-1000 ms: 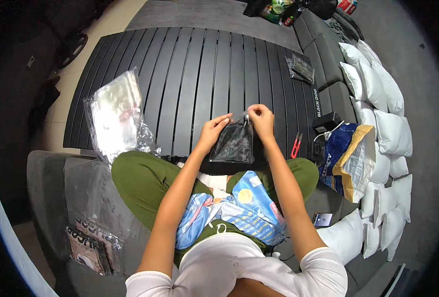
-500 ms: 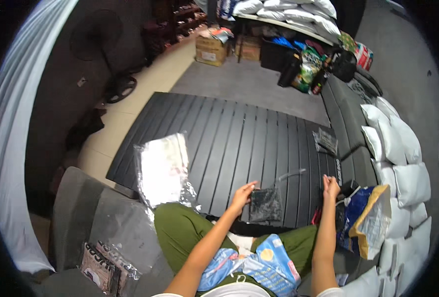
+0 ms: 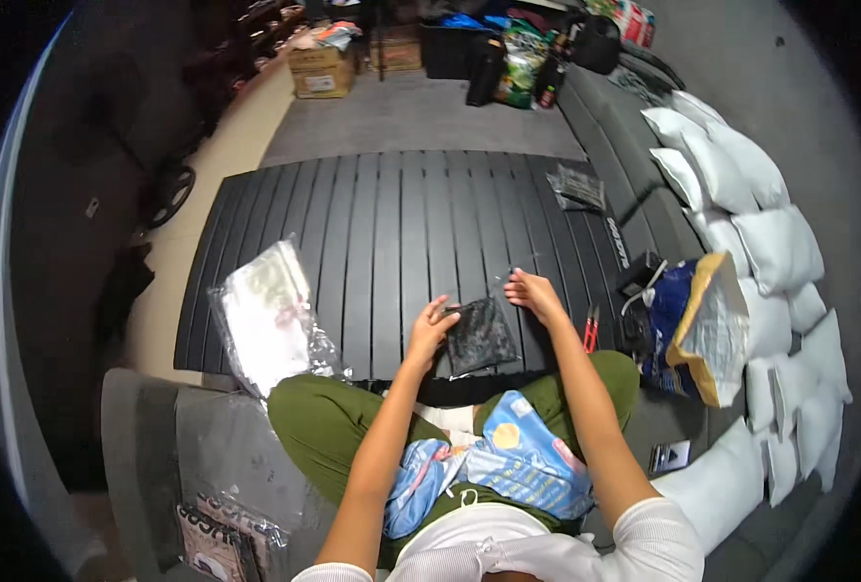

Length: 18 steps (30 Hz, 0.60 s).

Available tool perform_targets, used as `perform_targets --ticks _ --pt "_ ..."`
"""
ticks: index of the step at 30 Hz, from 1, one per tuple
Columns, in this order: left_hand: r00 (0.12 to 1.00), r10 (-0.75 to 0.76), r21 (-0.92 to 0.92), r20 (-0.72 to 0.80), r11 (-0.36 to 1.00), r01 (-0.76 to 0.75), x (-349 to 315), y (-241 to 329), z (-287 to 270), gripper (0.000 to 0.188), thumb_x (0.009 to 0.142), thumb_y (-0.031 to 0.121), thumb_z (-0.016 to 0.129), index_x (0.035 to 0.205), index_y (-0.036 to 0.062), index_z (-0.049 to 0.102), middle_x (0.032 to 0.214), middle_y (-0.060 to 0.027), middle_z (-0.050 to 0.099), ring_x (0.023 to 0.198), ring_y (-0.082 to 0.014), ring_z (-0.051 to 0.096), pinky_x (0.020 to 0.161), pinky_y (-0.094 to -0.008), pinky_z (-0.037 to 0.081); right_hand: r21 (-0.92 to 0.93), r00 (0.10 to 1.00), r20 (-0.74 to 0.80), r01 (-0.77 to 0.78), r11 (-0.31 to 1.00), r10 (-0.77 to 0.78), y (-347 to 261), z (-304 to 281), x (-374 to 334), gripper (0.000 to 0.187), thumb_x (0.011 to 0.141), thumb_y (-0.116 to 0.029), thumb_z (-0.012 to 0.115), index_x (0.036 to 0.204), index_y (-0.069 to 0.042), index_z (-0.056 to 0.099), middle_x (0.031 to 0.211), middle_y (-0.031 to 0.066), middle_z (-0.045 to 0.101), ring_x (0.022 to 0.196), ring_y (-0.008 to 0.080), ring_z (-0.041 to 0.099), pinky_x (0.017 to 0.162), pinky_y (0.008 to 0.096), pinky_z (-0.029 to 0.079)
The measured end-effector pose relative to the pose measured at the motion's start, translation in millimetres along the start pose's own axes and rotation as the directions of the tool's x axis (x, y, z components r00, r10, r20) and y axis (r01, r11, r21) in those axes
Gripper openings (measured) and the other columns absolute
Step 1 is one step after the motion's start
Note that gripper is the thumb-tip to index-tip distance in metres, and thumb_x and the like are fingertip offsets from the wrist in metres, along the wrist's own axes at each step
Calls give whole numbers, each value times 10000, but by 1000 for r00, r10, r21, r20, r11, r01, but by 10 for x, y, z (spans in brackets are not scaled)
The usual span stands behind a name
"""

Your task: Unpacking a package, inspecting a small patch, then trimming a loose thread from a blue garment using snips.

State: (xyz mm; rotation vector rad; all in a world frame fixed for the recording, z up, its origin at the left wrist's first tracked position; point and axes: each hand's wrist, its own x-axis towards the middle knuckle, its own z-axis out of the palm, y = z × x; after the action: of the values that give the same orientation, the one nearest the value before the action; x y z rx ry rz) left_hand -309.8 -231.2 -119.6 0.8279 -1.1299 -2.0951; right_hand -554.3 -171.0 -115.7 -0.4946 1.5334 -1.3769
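A clear plastic bag with a dark, flat, folded item inside (image 3: 482, 337) lies at the near edge of the black slatted table (image 3: 382, 252). My left hand (image 3: 430, 333) grips its upper left corner, thumb over the edge. Just past its upper right corner is my right hand (image 3: 535, 295), fingers curled together beside a faint bit of clear plastic; what they pinch is too small to make out. Red-handled scissors (image 3: 591, 332) lie to the right of my right forearm. A blue printed plastic package (image 3: 522, 461) rests in my lap.
Shiny clear plastic bags (image 3: 267, 315) lie at the table's left. More small packets (image 3: 578, 187) sit at its far right corner. On the right stand an open blue-and-tan bag (image 3: 702, 330) and piled white pillows (image 3: 779, 247). Packaged items (image 3: 227, 538) lie on the left seat.
My right hand has moved left from beside the scissors to the bag's upper right corner. The clear strip stretching out from the bag no longer shows. The view has tilted down.
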Motion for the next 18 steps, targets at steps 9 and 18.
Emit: perform_targets --ticks 9,18 --pt "999 -46 85 27 995 44 -64 -37 102 449 788 100 624 1209 96 468 1026 10 606 674 -1 483 496 -145 300 -174 956 -265 79 982 -124 77 290 52 247 663 -181 727 770 -32 561 661 45 617 452 67 472 378 190 298" --pt "995 -59 144 75 988 48 -89 -19 72 422 797 90 607 1198 94 478 1033 9 596 752 -26 505 565 -152 339 -251 961 -278 -61 966 -11 -31 349 97 180 679 -193 706 709 -58 591 654 48 637 481 83 536 385 215 343"
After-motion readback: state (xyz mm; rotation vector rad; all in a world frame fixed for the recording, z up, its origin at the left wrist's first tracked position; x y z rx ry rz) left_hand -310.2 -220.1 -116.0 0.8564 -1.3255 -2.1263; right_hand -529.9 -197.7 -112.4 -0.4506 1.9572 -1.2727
